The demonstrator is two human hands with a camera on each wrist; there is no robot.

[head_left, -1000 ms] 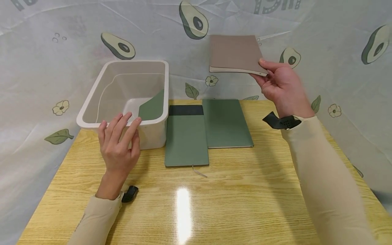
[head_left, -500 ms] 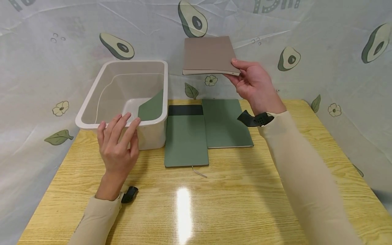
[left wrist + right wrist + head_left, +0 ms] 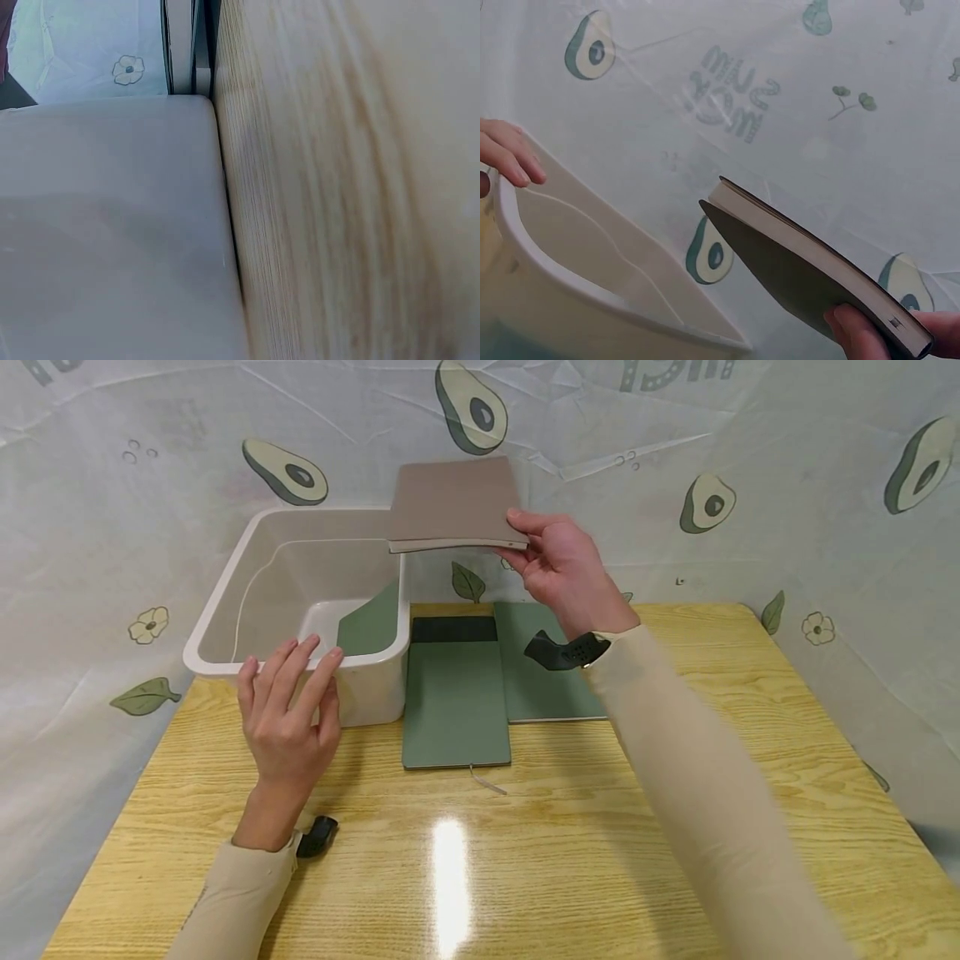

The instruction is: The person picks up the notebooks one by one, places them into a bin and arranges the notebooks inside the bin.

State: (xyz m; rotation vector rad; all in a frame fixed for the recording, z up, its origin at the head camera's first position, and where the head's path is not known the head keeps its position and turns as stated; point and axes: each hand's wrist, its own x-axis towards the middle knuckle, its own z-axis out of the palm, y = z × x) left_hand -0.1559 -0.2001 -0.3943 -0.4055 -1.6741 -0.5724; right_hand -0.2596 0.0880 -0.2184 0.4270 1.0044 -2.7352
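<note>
My right hand (image 3: pixel 566 564) pinches a brownish-mauve notebook (image 3: pixel 457 502) by its right corner, thumb on top and fingers beneath. Its pale page edges face me. The notebook is in the air, overlapping the back right corner of a beige plastic bin (image 3: pixel 386 672) in the head view. From the right wrist view, the notebook (image 3: pixel 795 255) is tilted, dark underside showing, beside the bin's rim (image 3: pixel 570 281). My left hand (image 3: pixel 288 727) rests its spread fingers on the bin's front rim. Inside the bin, part of a green notebook (image 3: pixel 371 625) shows.
Right of the bin, a green notebook with a dark band (image 3: pixel 457 702) and ribbon lies on the wooden table (image 3: pixel 570 843). Beside it is another green notebook (image 3: pixel 547 685), partly covered by my right wrist. An avocado-print sheet (image 3: pixel 585 410) hangs behind the table.
My right hand has carried the brownish-mauve notebook leftward and slightly down, from above the table's right side to the bin's back right corner. My left hand stays on the rim.
</note>
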